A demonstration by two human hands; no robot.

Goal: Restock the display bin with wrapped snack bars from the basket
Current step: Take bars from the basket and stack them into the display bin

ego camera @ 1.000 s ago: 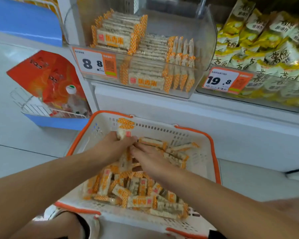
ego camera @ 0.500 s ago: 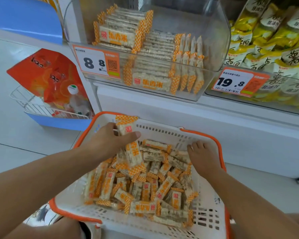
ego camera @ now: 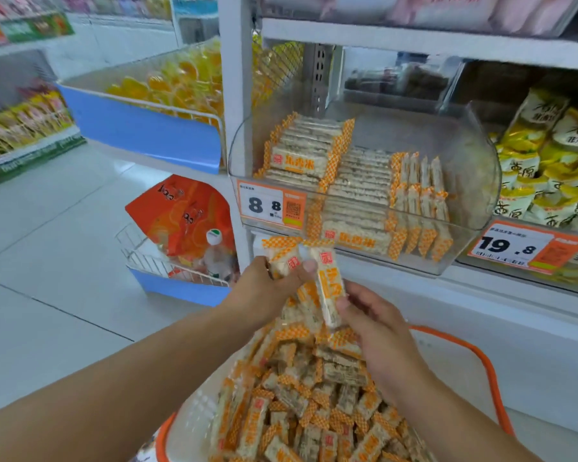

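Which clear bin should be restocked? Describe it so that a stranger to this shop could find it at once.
Start at the white shelf upright beside the blue-fronted trays. Just to its right sits the clear display bin, holding neat stacks of orange-and-white snack bars. Its orange price tag reads 8.8, whereas the neighbouring bin of yellow packets is tagged 19.8.

I have one view only, from the wide-angle camera worn on the person's head. It looks forward and slightly down, from standing height close to the shelving. The clear display bin sits just right of centre at near range, and the basket fills the bottom edge directly beneath the lens. Both hands meet low in the middle, left hand and right hand. Straight lines bow toward the frame's borders, and the far aisle at left is blurred.
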